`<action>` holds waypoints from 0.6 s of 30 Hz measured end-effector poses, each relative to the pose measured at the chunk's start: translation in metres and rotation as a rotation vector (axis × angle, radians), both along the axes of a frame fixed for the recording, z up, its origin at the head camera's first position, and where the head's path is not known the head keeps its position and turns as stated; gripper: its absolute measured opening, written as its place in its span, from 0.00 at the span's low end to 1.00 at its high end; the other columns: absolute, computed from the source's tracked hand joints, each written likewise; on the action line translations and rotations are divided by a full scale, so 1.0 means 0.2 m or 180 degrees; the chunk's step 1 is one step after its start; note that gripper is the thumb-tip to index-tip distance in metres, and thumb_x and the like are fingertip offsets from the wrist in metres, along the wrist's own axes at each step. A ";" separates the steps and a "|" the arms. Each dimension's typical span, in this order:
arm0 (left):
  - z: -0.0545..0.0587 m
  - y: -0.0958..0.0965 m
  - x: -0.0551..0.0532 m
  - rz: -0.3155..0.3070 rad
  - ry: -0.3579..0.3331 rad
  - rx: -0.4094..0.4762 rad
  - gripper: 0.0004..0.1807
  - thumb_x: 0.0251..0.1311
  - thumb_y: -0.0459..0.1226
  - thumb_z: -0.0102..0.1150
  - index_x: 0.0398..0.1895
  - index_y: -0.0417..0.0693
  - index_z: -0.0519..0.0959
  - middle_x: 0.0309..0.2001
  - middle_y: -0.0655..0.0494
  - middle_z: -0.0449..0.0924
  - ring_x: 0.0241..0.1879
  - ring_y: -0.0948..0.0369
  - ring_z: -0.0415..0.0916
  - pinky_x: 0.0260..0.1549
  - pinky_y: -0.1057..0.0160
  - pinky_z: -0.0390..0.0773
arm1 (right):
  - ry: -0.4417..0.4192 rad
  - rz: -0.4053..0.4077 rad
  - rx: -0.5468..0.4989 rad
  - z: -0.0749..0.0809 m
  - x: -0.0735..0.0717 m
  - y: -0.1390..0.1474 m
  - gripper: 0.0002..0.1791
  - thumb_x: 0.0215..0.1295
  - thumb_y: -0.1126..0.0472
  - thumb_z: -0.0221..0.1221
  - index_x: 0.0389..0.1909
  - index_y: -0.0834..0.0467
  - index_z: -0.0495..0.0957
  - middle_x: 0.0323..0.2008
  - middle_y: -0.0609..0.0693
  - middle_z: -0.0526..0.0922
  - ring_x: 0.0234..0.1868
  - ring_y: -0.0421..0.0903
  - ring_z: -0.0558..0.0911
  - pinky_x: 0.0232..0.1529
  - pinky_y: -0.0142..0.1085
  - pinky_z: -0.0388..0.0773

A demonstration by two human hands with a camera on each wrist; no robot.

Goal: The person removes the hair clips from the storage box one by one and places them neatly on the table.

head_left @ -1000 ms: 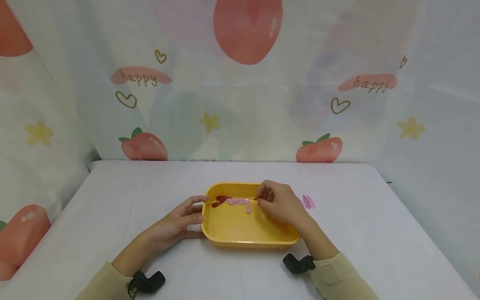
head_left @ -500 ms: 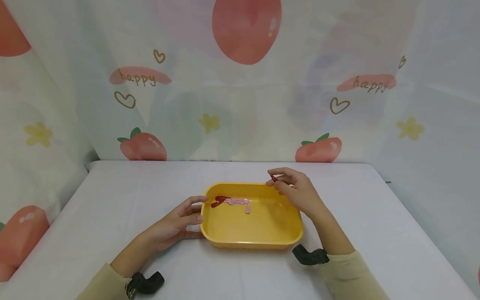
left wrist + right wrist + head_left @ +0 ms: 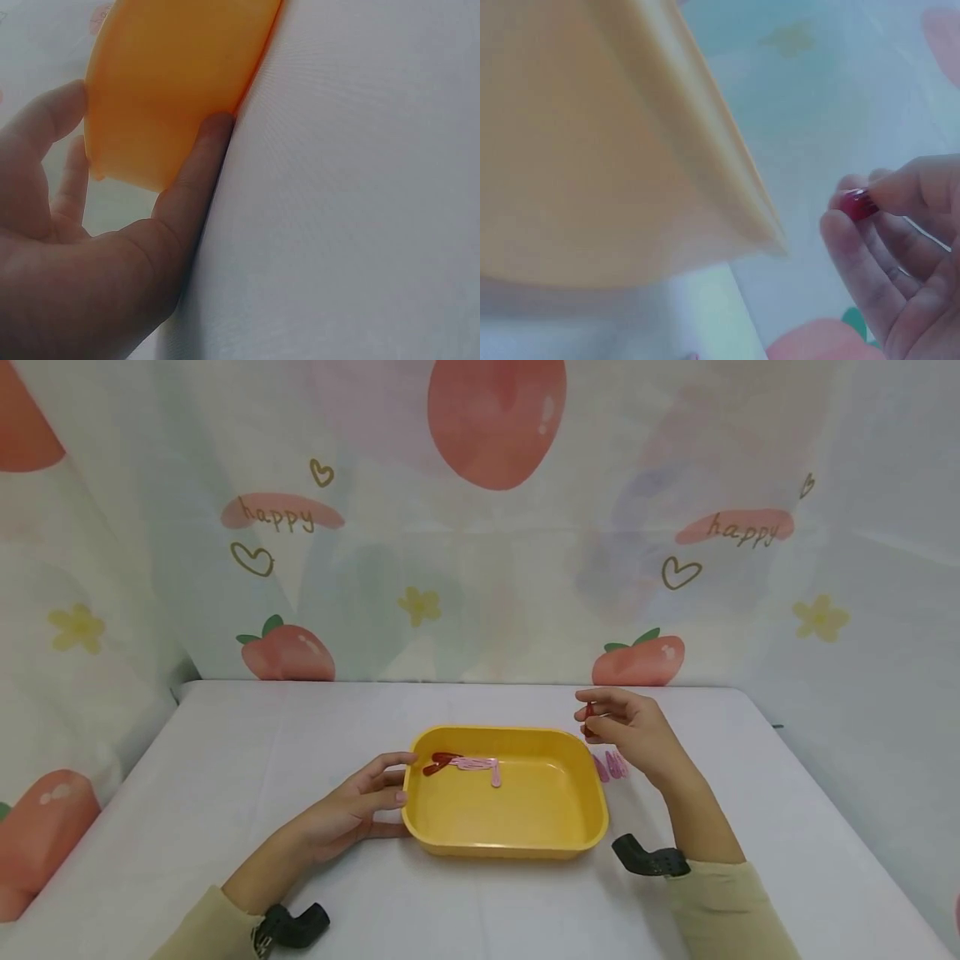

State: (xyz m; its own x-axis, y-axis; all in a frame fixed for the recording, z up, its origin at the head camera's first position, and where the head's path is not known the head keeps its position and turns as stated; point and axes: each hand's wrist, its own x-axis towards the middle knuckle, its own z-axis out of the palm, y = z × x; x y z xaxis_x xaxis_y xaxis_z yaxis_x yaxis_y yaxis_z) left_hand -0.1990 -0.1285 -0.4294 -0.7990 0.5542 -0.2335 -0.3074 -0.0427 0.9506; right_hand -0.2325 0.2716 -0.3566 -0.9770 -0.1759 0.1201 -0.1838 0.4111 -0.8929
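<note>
Right hand (image 3: 630,727) has shifted right, pinching red clip (image 3: 856,205); left hand (image 3: 352,807), spread, touches tray (image 3: 502,850). Probably light, stiff, slick: I'd pinch mid-length.

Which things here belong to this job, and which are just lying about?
Likely in use:
red clip in the right hand
yellow tray, touched by the left hand
red and pink clips inside
pink clips beside it

Probably just around:
patterned backdrop
black wrist gear
</note>
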 end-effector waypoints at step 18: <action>0.00 0.00 0.00 0.0014 -0.0007 -0.0013 0.31 0.70 0.37 0.57 0.73 0.53 0.59 0.75 0.41 0.52 0.67 0.44 0.66 0.55 0.42 0.78 | -0.0151 -0.0187 0.0226 -0.01 -0.01 0.17 0.19 0.72 0.64 0.55 0.61 0.65 0.73 0.48 0.65 0.80 0.43 0.52 0.85 0.44 0.33 0.85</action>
